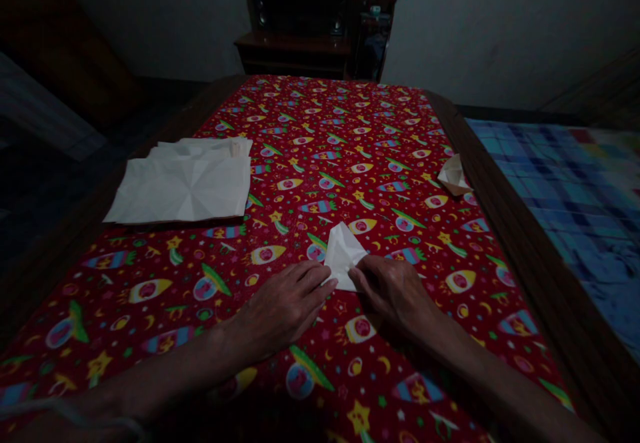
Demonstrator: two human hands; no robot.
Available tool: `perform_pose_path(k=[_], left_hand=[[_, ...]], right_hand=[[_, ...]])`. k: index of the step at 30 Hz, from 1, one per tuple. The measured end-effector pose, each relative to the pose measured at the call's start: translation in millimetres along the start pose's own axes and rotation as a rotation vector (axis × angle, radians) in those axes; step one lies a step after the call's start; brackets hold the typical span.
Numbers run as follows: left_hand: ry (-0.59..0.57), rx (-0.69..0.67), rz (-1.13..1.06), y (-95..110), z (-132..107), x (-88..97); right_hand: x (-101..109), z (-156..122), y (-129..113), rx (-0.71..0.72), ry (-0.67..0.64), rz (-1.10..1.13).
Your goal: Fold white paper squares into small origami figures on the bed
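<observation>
A small folded piece of white paper [343, 254] lies on the red rocket-patterned tablecloth [320, 163], pointed away from me. My left hand [280, 308] rests flat on the cloth with its fingers stretched out, fingertips touching the paper's left lower edge. My right hand [393, 291] has its fingers bent and pressed down on the paper's right lower corner.
A stack of creased white paper sheets [183, 183] lies at the left of the table. A small folded paper shape [453, 176] sits near the right edge. A blue checked cloth [565, 196] lies to the right. A dark wooden cabinet [300, 49] stands beyond the table.
</observation>
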State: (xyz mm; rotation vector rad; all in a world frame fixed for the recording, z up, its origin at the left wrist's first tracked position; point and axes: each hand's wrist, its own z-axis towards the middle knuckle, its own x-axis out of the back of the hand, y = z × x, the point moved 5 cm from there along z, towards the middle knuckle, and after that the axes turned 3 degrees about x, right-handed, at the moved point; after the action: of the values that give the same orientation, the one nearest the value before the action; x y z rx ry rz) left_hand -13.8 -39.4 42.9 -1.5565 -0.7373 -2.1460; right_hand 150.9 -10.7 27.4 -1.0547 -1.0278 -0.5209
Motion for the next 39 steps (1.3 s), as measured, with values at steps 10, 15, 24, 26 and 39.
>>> perform_pose_path(k=[10, 15, 24, 26, 39], left_hand=[[0.009, -0.010, 0.001, -1, 1, -0.5], [0.006, -0.009, 0.021, 0, 1, -0.9], [0.002, -0.039, 0.017, 2, 0, -1.6], [-0.010, -0.027, 0.003, 1, 1, -2.3], [-0.038, -0.013, -0.025, 0, 1, -2.9]], right_hand=[[0, 2, -1, 0.011, 0.011, -0.025], [2, 1, -2, 0.012, 0.020, -0.030], [0, 2, 0, 0.022, 0.039, -0.050], [4, 1, -2, 0.024, 0.080, -0.125], [-19, -48, -53, 0.421, 0.030, -0.369]])
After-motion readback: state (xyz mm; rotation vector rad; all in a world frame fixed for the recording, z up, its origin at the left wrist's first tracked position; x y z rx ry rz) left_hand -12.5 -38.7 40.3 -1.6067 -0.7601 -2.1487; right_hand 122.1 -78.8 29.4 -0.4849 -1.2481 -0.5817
